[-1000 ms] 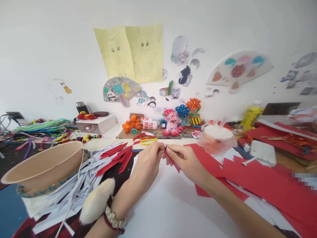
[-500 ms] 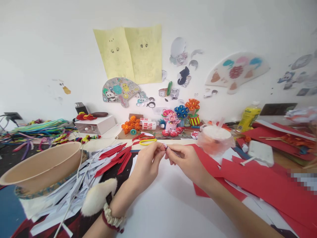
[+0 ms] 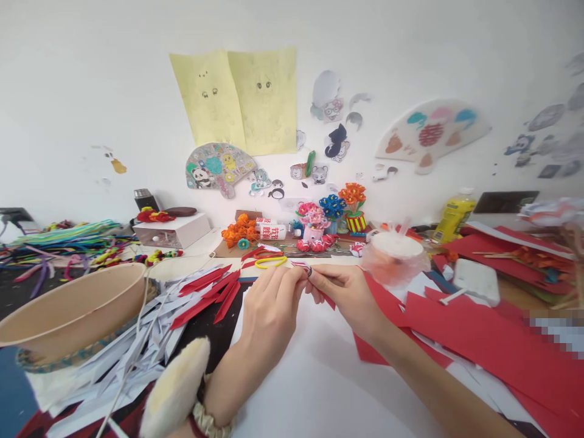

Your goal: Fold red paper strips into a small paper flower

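- Head view: left hand (image 3: 272,301) and right hand (image 3: 350,299), each grip clamped on one small folded paper (image 3: 300,264) between them (fingers hide most).
- Looks like folding, over the white sheet (image 3: 314,377); next calls for a careful press.

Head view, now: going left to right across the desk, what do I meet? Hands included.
Tan bowl → red folded strips → left hand → right hand → yellow bottle. The folded red-and-white piece sits where the hands meet, overlapping them, so unranked.
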Tool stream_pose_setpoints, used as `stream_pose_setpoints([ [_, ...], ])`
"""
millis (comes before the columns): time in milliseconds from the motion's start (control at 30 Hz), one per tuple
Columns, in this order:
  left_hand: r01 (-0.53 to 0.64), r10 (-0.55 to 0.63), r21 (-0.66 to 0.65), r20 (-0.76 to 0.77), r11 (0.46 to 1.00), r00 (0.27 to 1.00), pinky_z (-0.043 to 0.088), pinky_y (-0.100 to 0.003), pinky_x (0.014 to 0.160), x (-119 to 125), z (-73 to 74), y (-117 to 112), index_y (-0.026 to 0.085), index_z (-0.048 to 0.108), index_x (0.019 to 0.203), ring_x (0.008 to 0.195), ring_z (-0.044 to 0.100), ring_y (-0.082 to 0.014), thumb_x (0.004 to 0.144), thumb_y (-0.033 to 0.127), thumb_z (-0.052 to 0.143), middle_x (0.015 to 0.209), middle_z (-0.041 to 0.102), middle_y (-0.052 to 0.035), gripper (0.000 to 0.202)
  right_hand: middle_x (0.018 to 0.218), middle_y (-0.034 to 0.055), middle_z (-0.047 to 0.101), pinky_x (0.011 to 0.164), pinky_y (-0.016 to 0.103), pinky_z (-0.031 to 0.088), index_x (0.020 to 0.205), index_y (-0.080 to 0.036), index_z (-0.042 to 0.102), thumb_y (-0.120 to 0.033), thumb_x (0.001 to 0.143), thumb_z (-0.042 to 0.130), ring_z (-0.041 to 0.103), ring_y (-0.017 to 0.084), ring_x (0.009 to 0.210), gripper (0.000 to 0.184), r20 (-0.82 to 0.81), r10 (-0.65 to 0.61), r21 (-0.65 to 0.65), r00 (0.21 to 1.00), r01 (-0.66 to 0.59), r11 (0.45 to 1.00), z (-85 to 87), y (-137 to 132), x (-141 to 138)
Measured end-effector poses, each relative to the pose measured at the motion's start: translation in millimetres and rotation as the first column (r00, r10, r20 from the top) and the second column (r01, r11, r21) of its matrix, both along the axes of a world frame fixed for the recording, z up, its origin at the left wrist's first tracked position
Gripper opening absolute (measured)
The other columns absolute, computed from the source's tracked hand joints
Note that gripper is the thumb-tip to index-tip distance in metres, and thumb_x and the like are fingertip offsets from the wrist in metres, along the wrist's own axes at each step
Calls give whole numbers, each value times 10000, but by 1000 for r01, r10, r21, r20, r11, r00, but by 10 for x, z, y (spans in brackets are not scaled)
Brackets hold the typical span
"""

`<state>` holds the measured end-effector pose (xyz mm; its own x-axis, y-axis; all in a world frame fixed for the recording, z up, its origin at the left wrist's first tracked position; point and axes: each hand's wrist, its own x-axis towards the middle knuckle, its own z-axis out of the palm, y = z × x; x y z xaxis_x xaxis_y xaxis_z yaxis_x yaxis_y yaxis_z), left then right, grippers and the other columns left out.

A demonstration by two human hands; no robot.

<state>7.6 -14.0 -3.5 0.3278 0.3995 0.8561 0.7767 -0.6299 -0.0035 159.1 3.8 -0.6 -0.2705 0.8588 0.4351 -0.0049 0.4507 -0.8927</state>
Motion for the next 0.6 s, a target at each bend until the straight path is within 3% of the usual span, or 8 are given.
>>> stream_pose_setpoints([
  [267,72,-81,64,139,995,987,443,-239,645,18,7,-25,185,582,887,653,592,-114,859,122,602,780,689,0,71,547,-20,481,471,222,354,651,-159,612,-402,898,546,413,92,501,352,-39,34,9,999,-34,999,-19,24,7],
  [367,31,-44,77,170,997,984,445,-228,629,34,15,-32,182,594,886,634,594,-106,860,138,610,757,687,6,54,559,-19,501,481,218,367,662,-162,624,-361,894,553,431,94,510,313,-45,-6,15,999,7,1000,-44,17,-12],
  [600,-94,88,138,53,986,995,448,-247,643,31,-30,-11,158,611,909,670,627,-140,868,166,610,776,705,-23,42,593,-18,545,533,223,386,689,-178,628,-272,888,557,496,112,562,231,53,-172,120,984,165,979,-90,-7,-28],
])
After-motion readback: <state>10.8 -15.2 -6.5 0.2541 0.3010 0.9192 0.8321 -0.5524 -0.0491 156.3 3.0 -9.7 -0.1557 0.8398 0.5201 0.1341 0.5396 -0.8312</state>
